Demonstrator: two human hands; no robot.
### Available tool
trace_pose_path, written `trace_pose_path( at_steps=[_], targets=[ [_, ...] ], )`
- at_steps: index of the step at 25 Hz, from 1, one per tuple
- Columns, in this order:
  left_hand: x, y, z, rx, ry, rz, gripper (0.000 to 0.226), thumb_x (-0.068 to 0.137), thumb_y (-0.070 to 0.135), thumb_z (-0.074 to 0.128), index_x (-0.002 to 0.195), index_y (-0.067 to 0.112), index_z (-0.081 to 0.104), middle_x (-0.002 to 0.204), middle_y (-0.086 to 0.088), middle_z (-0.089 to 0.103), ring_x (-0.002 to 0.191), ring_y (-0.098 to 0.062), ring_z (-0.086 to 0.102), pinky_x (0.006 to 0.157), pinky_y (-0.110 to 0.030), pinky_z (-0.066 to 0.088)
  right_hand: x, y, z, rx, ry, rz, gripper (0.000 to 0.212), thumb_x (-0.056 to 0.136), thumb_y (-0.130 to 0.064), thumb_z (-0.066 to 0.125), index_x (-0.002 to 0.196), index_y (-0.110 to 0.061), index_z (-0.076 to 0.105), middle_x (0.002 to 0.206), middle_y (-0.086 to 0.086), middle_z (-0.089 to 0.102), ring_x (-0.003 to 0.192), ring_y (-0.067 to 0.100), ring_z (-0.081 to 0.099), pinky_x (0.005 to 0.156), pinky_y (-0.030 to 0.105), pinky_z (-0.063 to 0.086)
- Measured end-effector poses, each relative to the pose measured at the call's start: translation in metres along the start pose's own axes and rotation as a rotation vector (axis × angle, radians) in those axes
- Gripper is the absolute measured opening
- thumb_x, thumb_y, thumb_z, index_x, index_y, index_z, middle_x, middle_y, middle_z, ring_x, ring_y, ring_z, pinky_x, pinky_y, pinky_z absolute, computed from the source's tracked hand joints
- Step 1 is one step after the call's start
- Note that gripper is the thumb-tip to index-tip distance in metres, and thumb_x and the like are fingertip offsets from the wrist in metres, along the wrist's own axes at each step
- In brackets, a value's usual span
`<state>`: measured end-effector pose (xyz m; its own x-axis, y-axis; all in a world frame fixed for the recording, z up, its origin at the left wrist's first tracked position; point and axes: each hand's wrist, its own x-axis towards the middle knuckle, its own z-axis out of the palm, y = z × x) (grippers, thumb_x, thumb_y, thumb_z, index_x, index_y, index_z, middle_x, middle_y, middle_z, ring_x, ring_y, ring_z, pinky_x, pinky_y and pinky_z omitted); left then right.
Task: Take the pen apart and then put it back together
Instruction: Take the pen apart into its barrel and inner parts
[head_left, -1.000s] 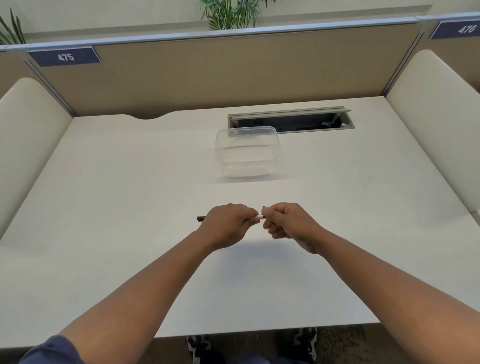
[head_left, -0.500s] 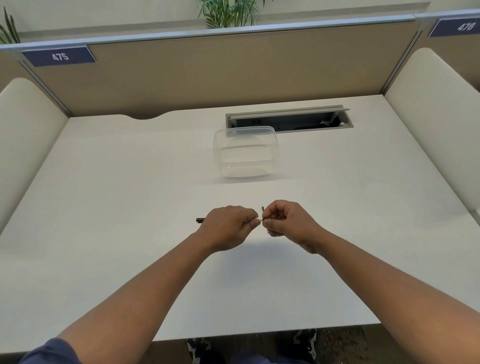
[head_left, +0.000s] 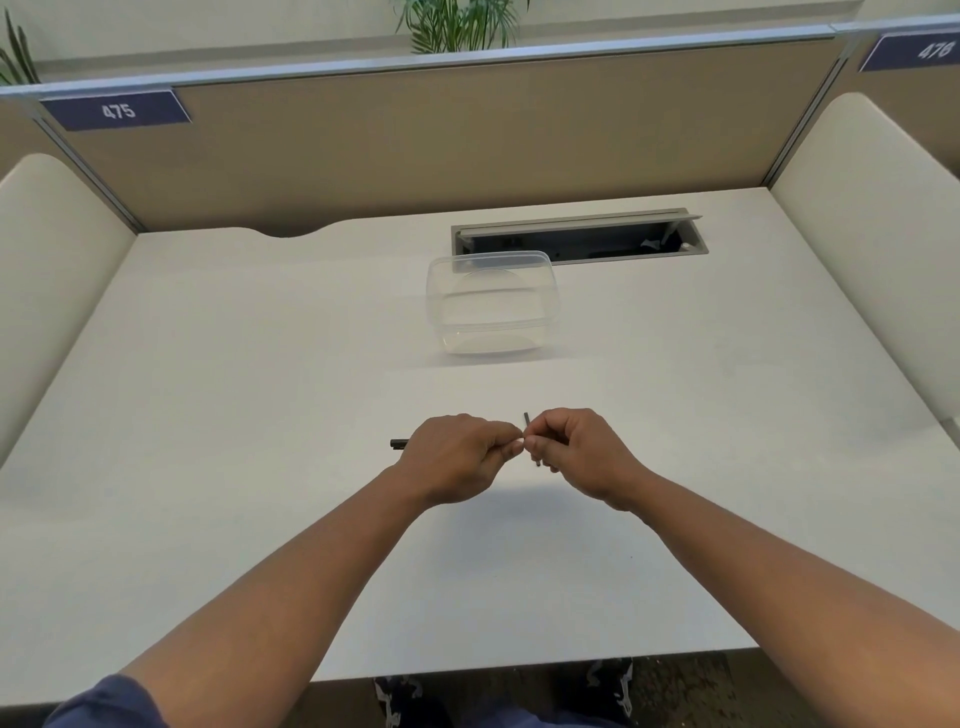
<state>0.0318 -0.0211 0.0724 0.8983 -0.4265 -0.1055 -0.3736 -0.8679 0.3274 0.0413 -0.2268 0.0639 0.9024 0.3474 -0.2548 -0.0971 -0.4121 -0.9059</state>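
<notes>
While left hand (head_left: 457, 454) grips pen (head_left: 399, 443), right hand (head_left: 582, 452) pinches.

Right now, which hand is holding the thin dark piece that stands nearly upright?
The right hand: its thin dark piece pokes up above the fingers, while the pen body in the left hand lies sideways.

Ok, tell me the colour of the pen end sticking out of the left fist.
Black pen end, head view, protruding from the left hand.
</notes>
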Motion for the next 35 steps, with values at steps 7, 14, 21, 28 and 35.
trace_pose_path(
  at_steps=[7, 14, 21, 28, 35],
  targets=[
    [0.004, 0.0, -0.005, -0.073, -0.112, -0.067, 0.03, 0.105, 0.048, 0.034, 0.114, 0.04, 0.062, 0.068, 0.005, 0.06, 0.075, -0.02, 0.06, 0.068, -0.039, 0.051, -0.004, 0.009, 0.002, -0.209, 0.118, -0.246, 0.015, 0.093, 0.0, 0.062, 0.089, -0.009, 0.073, 0.073, 0.006, 0.066, 0.065, 0.014, 0.053, 0.062, 0.016, 0.043],
    [0.006, -0.002, -0.001, -0.023, -0.108, -0.065, 0.03, 0.107, 0.048, 0.03, 0.124, 0.041, 0.055, 0.076, 0.01, 0.058, 0.082, -0.022, 0.06, 0.071, -0.038, 0.05, 0.003, 0.016, -0.006, -0.308, 0.146, -0.152, 0.01, 0.094, -0.006, 0.061, 0.092, -0.016, 0.063, 0.069, -0.011, 0.059, 0.061, 0.005, 0.049, 0.06, 0.018, 0.04],
    [0.001, -0.01, 0.006, -0.076, -0.052, -0.099, 0.028, 0.108, 0.045, 0.028, 0.11, 0.027, 0.05, 0.082, 0.005, 0.062, 0.078, -0.024, 0.057, 0.073, -0.041, 0.052, 0.012, 0.04, -0.018, -0.315, 0.268, 0.128, 0.006, 0.092, -0.019, 0.057, 0.092, -0.02, 0.062, 0.083, 0.0, 0.07, 0.076, 0.023, 0.064, 0.068, 0.037, 0.053],
    [-0.005, -0.01, 0.014, -0.211, -0.002, -0.139, 0.026, 0.108, 0.047, 0.028, 0.097, 0.03, 0.044, 0.075, 0.005, 0.055, 0.072, -0.023, 0.052, 0.066, -0.037, 0.047, 0.035, 0.056, -0.012, -0.268, 0.381, 0.378, 0.007, 0.079, -0.021, 0.061, 0.078, -0.014, 0.063, 0.078, 0.001, 0.068, 0.073, 0.022, 0.063, 0.064, 0.034, 0.051],
    [-0.006, -0.016, 0.016, -0.266, 0.012, -0.169, 0.028, 0.108, 0.048, 0.028, 0.098, 0.029, 0.047, 0.074, 0.006, 0.054, 0.069, -0.019, 0.047, 0.063, -0.034, 0.042, 0.049, 0.059, -0.011, -0.29, 0.362, 0.476, 0.014, 0.076, -0.023, 0.064, 0.067, -0.017, 0.054, 0.072, -0.001, 0.063, 0.065, 0.021, 0.057, 0.055, 0.027, 0.04]
  ],
)
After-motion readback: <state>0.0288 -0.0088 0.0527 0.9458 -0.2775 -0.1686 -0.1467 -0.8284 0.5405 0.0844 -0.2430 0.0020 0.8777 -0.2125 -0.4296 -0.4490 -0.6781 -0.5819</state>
